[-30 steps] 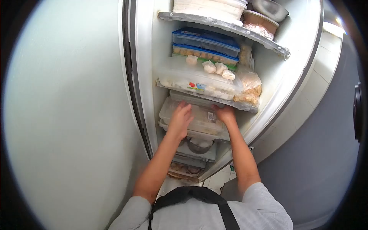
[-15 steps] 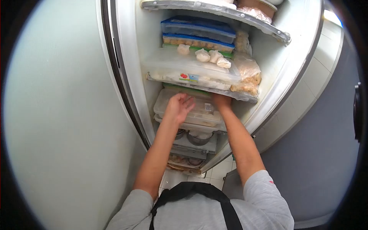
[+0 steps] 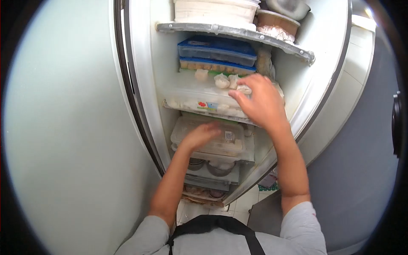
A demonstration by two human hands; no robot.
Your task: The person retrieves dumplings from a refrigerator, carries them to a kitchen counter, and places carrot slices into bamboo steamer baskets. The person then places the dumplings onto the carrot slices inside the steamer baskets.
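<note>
My right hand (image 3: 262, 101) is raised to the middle shelf, thumb and fingers apart around the rightmost white dumpling (image 3: 244, 89); whether it touches it I cannot tell. Several such dumplings lie on the lid of a clear plastic container (image 3: 182, 91) with a fruit label. One shelf lower, my left hand (image 3: 204, 135) hovers over a stack of lidded translucent boxes (image 3: 231, 146), its fingers blurred by motion. The upper box carries a small printed label (image 3: 228, 136).
Blue-lidded boxes (image 3: 216, 50) stand behind the dumplings. A frosted upper shelf (image 3: 229, 30) holds a white tub (image 3: 214, 12) and metal bowls (image 3: 278, 25). Below are metal bowls (image 3: 220, 168). The open door (image 3: 72, 127) is at left, a grey surface (image 3: 352, 170) at right.
My right hand has come out from the lower shelf and risen to the dumplings. My left hand has dropped slightly and turned toward the right. The view has shifted.
</note>
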